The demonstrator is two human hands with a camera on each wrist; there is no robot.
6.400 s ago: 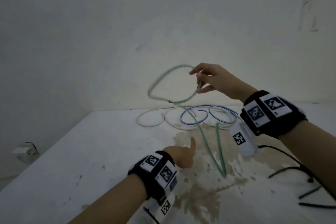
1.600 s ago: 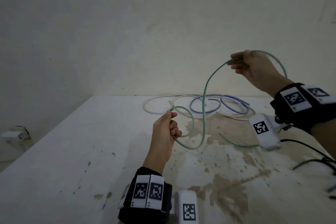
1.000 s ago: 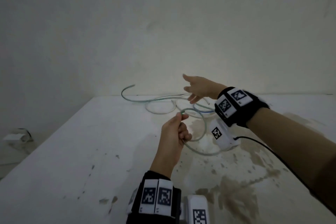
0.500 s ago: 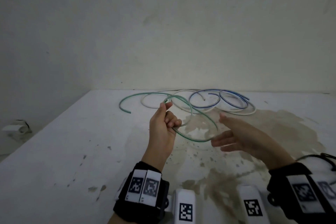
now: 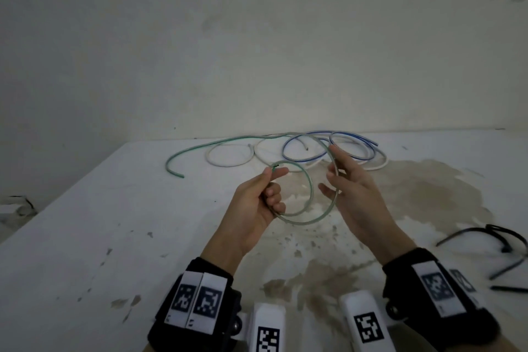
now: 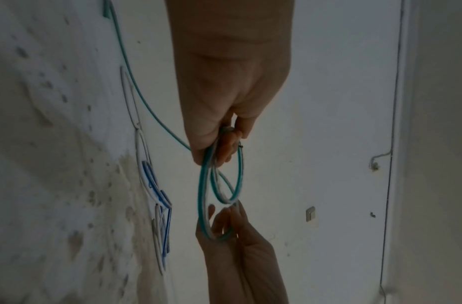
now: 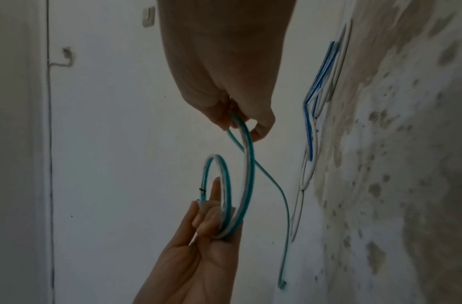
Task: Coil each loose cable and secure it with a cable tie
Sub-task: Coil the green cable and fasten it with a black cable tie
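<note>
Your left hand (image 5: 258, 203) pinches green cable (image 5: 310, 194) loops, held above table (image 5: 85, 237). Right hand (image 5: 353, 190) grips next turn, just right of coil. Loose tail runs far-left across table, so right hand feeds.

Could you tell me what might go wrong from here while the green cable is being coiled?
1. The left hand pinches only two small loops of the green cable; the springy loops may pop open if that pinch slackens.
2. The cable's long tail lies on the table across the white cable and near the blue cable, so pulling it in may snag them.
3. The black cable ties lie beyond the right hand, so a reach risks uncoiling.
</note>
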